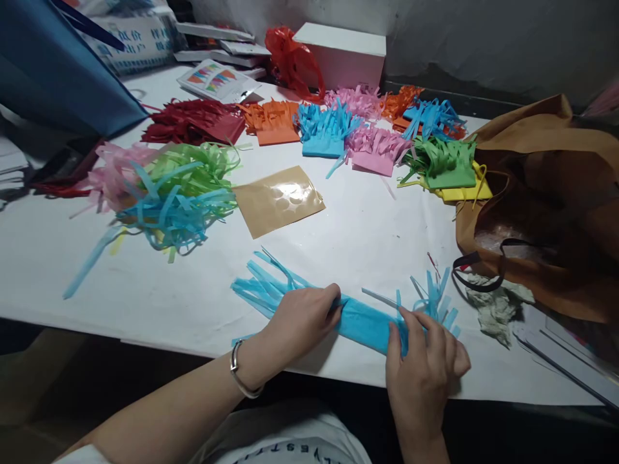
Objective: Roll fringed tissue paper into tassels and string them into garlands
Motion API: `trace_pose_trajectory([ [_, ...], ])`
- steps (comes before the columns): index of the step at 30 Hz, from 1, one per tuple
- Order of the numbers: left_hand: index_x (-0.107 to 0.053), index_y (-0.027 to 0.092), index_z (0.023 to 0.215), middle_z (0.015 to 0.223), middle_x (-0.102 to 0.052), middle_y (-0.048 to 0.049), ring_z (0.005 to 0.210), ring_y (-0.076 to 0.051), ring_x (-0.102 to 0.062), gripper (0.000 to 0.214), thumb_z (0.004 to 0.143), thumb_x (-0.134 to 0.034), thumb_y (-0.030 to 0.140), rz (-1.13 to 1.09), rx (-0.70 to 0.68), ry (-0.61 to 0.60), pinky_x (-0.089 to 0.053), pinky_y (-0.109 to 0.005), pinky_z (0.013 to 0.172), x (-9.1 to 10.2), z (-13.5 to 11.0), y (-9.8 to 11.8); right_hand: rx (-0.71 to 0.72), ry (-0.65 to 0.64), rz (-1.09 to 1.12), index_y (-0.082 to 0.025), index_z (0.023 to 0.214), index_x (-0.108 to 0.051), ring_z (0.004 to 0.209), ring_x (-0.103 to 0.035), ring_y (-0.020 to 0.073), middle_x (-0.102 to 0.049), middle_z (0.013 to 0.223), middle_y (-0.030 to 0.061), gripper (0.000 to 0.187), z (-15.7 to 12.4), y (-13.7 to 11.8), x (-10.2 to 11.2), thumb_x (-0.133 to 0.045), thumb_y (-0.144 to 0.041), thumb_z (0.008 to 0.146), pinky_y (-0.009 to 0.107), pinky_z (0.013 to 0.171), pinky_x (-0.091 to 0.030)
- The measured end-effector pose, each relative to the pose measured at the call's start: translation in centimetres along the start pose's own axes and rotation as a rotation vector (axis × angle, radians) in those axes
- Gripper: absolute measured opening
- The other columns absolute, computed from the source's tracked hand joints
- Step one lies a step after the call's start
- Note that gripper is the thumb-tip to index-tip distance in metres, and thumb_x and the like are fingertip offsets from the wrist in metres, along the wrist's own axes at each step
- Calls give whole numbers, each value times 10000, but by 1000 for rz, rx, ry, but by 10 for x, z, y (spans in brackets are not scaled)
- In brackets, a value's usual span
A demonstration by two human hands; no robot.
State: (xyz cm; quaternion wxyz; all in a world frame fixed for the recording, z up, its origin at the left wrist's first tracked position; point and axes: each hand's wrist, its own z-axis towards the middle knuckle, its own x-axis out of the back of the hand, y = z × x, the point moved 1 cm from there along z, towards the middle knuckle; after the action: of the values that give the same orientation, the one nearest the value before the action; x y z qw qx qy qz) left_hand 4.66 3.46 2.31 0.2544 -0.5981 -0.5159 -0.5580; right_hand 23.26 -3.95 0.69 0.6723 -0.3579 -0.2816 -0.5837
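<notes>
A blue tissue-paper tassel (pixel 365 322) lies stretched across the front of the table, with cut fringe strips at both ends and a solid band in the middle. My left hand (pixel 304 319) is closed on the band's left part, thumb and fingers pinching it. Around the right part of the band, my right hand (pixel 423 354) has its fingers and thumb bent onto the paper. Fringe spreads out beyond each hand. Behind the tassel rests a tan sheet with shiny round clear stickers (pixel 285 198).
Fringed tissue bundles in several colours line the back, among them a dark red bundle (pixel 196 122) and a green bundle (pixel 447 161). Loose mixed tassels (pixel 178 193) lie left. A brown bag (pixel 467 225) gapes at right, near crumpled paper (pixel 500 309). A white box (pixel 343 55) stands behind.
</notes>
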Motion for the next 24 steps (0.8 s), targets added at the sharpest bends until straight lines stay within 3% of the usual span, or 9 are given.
trace_pose_trajectory([
  [2,-593,199,882,720,-708,-35,642,-223,-678,81,924,-559,260,-5,-13,39,-308,-264,487,-2,1,-1,159,28,99,-156,1086,-669,979,-646,292,-701,1012,132,177,-1,-4,6,-644,-129,913,520,972,-397],
  [5,-591,199,870,668,-685,-17,590,-207,-654,78,915,-578,262,-14,-30,92,-325,-258,483,-5,0,-3,388,-139,307,-136,1128,-657,973,-660,253,-714,990,113,254,-9,-10,7,-537,-39,926,455,961,-453],
  [7,-595,194,916,692,-688,-19,623,-209,-652,63,902,-606,255,-28,-44,161,-400,-272,529,-6,-4,-4,406,-205,337,-144,1138,-652,977,-660,253,-718,998,105,291,-13,-10,2,-481,-24,935,451,941,-473],
  [9,-599,188,1026,906,-725,-79,847,-266,-673,186,873,-663,273,-37,-120,307,-506,-378,724,-3,-12,-3,381,-193,343,-160,1104,-651,928,-659,246,-713,959,89,258,-15,-9,-1,-498,-37,936,453,911,-485],
  [10,-593,191,1098,1070,-710,-115,1014,-310,-641,274,860,-688,289,-35,-199,378,-493,-474,874,-2,-17,-3,368,-181,360,-162,1085,-648,900,-654,240,-707,933,82,231,-15,-9,-2,-517,-45,934,451,895,-489],
  [12,-574,220,1196,1300,-623,-123,1254,-346,-504,333,883,-674,266,-12,-393,446,-290,-620,1105,-1,-28,-2,337,-159,425,-156,1041,-638,860,-638,224,-690,898,77,181,-13,-9,-1,-546,-49,928,433,865,-494],
  [14,-590,231,1155,1239,-651,-75,1241,-289,-504,231,937,-581,156,8,-546,390,-157,-611,1173,-4,-37,-2,326,-167,491,-143,1032,-628,873,-624,219,-682,919,86,151,-13,-9,2,-557,-58,929,423,869,-487],
  [18,-611,204,1002,907,-685,-22,951,-192,-576,243,971,-442,33,-37,-616,293,-237,-501,1128,-16,-46,-8,354,-237,433,-135,1116,-627,951,-605,247,-685,993,92,181,-19,-9,4,-530,-107,966,457,941,-432],
  [24,-630,201,929,917,-679,-32,913,-207,-550,196,1001,-459,137,-149,-422,380,-312,-445,953,-19,-51,-12,190,-238,387,-192,937,-623,959,-585,237,-654,961,63,115,-21,6,4,-525,-185,997,495,976,-348],
])
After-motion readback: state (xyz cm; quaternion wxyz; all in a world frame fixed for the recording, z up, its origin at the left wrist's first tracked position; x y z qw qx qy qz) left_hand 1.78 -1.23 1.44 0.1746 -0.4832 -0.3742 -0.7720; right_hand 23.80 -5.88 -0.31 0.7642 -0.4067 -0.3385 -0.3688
